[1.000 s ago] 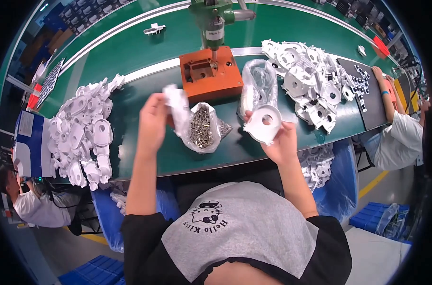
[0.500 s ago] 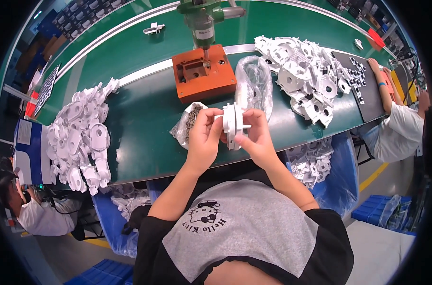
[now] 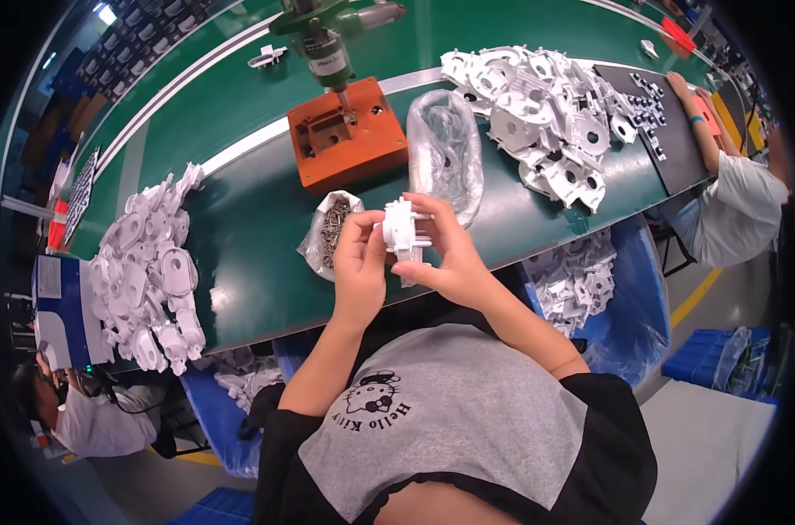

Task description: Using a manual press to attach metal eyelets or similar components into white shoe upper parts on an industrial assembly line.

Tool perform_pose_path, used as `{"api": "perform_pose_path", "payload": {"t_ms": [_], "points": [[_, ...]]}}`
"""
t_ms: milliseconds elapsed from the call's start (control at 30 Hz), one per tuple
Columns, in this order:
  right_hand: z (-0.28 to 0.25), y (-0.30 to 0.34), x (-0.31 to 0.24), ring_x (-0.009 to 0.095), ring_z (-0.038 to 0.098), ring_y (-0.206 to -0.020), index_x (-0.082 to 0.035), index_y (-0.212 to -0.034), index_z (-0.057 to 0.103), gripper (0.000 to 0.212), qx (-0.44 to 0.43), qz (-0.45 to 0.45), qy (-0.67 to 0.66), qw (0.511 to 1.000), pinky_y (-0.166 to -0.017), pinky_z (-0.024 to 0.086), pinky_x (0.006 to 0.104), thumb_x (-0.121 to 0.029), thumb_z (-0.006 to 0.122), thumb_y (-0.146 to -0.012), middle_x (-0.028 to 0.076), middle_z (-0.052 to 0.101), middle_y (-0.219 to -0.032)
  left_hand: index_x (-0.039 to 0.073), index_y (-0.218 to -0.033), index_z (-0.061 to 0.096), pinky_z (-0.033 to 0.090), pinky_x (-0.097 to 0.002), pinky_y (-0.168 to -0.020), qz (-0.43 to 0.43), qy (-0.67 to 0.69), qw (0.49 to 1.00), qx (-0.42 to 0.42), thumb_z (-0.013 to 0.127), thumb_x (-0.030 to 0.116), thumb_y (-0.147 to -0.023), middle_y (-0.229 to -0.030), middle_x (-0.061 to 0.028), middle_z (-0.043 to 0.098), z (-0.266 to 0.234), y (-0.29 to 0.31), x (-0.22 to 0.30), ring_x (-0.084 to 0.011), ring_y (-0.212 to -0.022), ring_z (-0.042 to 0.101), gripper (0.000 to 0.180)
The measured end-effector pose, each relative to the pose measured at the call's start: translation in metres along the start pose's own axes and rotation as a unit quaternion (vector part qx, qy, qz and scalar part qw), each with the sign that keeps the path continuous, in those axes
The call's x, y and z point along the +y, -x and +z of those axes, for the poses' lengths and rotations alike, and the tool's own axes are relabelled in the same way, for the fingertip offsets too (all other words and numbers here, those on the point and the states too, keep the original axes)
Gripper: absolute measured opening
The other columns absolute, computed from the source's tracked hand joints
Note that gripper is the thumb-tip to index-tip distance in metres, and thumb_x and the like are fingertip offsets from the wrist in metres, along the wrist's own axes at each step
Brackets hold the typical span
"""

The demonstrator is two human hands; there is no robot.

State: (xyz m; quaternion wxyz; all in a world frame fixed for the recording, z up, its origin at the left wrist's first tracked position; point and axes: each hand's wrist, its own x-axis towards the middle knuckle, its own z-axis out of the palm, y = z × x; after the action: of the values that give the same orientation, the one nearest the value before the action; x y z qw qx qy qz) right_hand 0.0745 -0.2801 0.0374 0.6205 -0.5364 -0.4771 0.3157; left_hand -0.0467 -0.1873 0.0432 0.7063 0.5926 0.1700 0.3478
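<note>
White plastic part (image 3: 399, 227) up off the desk (image 3: 249, 284), in front of the person's chest, directly between the two hands. Left hand (image 3: 361, 252): thumb and fingers clamped on the part's left side. Right hand (image 3: 454, 255): spread around the right side, index finger at the far end, thumb at the near end, also gripping. Part stands roughly edge-on, its long axis running near to far; slim pegs stick out from its right face toward the right palm. Cannot tell whether it is one piece or two held face to face. Key relation: orange block (image 3: 345, 144), with a recess in its top, lies far and somewhat left of the part, apart from it; neither hand is plainly the nearer to it. Green machine head (image 3: 327, 54) points its tip down at the block. Bag of metal fasteners (image 3: 332, 229) sits open just left of the left hand, clearly nearer to that one. Clear plastic bag (image 3: 446, 166) lies just beyond the right hand. Heaps of white pieces flank all this: left heap (image 3: 139, 271) at the desk's left end, right heap (image 3: 546, 118) far right. Farther right, a co-worker's arm (image 3: 704, 131) reaches over a dark mat (image 3: 677, 171) bearing small black-and-white parts.
</note>
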Motion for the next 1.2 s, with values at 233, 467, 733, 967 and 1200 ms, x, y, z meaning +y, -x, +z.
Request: {"api": "perform_pose_path", "payload": {"t_ms": [233,467,733,967,1200], "points": [[-0.005,0.000,0.008,0.026,0.048,-0.116,-0.008,-0.141,0.020,0.081,-0.010,0.090,-0.193,0.977,-0.099,0.040,0.0393,-0.024,0.071,-0.081,0.014,0.040,-0.129,0.003,-0.119,0.042,0.048,-0.0269,-0.079,-0.049,0.066,0.997,-0.001,0.053,0.017,-0.097,-0.105,-0.0098,0.057,0.005,0.002,-0.001,-0.0125,-0.091,0.057,0.029],[-0.013,-0.013,0.007,0.023,0.040,-0.120,-0.005,-0.144,0.017,0.077,-0.002,-0.077,0.033,0.997,-0.104,0.030,0.0376,-0.049,0.052,-0.090,0.013,0.036,-0.132,0.006,-0.127,0.025,0.047,-0.0310,-0.088,0.000,0.053,0.998,0.035,0.062,0.008,-0.090,-0.118,-0.0180,0.052,0.013,0.003,0.003,-0.0199,-0.106,0.055,0.052],[-0.086,-0.061,0.069,0.018,0.057,-0.098,0.000,-0.108,0.056,0.026,0.152,0.016,0.203,0.967,-0.086,0.045,0.0279,-0.001,0.053,-0.082,0.009,0.059,-0.104,-0.002,-0.112,0.041,0.048,-0.0264,-0.078,0.078,-0.116,0.987,0.082,0.055,0.006,-0.093,-0.100,-0.0171,0.063,-0.028,-0.018,0.023,-0.0160,-0.091,0.062,0.026],[-0.085,-0.064,0.094,0.029,0.055,-0.082,-0.005,-0.094,0.064,0.017,0.156,-0.074,0.427,0.887,-0.078,0.046,0.0379,-0.010,0.065,-0.078,0.010,0.056,-0.083,0.006,-0.094,0.054,0.049,-0.0426,-0.064,0.147,-0.640,0.752,0.064,0.061,0.008,-0.082,-0.084,-0.0135,0.065,-0.055,-0.077,0.045,-0.0336,-0.075,0.063,0.014],[-0.079,-0.068,0.093,0.029,0.057,-0.080,-0.009,-0.099,0.064,0.021,0.144,-0.088,0.483,0.859,-0.074,0.044,0.0403,-0.016,0.063,-0.079,0.008,0.059,-0.078,0.008,-0.094,0.053,0.048,-0.0442,-0.065,0.237,-0.698,0.675,0.019,0.060,0.012,-0.083,-0.085,-0.0103,0.064,-0.067,-0.126,0.004,-0.0330,-0.078,0.063,0.013]]}}
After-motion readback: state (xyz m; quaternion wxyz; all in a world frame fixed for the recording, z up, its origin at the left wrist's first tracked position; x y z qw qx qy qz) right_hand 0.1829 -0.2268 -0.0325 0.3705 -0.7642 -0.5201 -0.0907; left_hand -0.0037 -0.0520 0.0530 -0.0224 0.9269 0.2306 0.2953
